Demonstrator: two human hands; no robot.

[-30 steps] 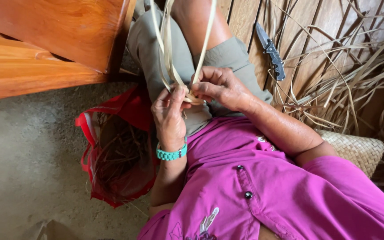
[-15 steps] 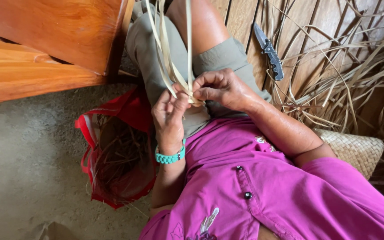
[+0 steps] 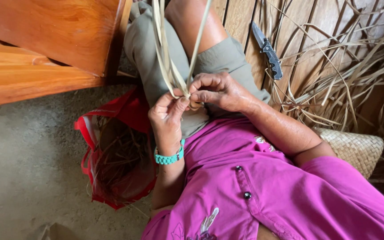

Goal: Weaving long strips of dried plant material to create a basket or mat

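Note:
Several long pale dried leaf strips (image 3: 166, 53) rise from my lap toward the top of the view. My left hand (image 3: 167, 119), with a teal bracelet (image 3: 169, 157) on its wrist, pinches the strips at their lower end between thumb and fingers. My right hand (image 3: 221, 91) is closed on the same bundle from the right, its fingertips touching my left thumb. One strip (image 3: 199, 38) slants off to the upper right. Both hands rest over my grey-green shorts (image 3: 227, 58) and pink shirt (image 3: 263, 191).
A folding knife (image 3: 267, 51) lies open on the plank floor (image 3: 236, 15). A heap of dried leaves (image 3: 347, 75) spreads at right above a woven basket (image 3: 354, 149). A red bag (image 3: 116, 155) holding strips sits at left, under orange wooden furniture (image 3: 45, 49).
The strips have swung: the right-hand strip went upright, then slanted right again. My hands stayed together at the lap, fingers reworking their pinch on the bundle.

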